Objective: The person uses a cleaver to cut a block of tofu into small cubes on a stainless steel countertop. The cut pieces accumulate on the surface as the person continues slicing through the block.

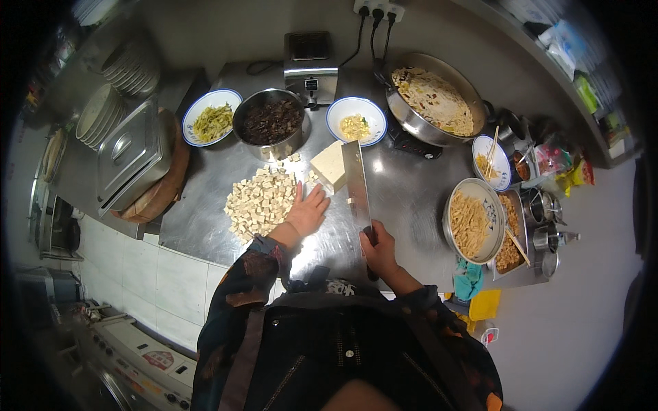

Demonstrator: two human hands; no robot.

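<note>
My right hand (380,251) grips the dark handle of a cleaver (356,180), whose broad blade points away from me across the steel table. Just left of the blade lies a pale block of tofu (331,165), and a few loose cubes sit by its left side. My left hand (307,211) rests with fingers apart on the table, at the right edge of a spread heap of tofu cubes (261,201). It holds nothing. One small cube (350,201) is at the blade, but whether it sticks to the steel I cannot tell.
Behind the heap stand a bowl of shredded green vegetable (212,122), a steel pot of dark pieces (272,123) and a bowl of chopped food (355,121). A large pan (434,100) sits at back right. Rightward are a bowl of pale strips (470,226) and a steel tray (511,234).
</note>
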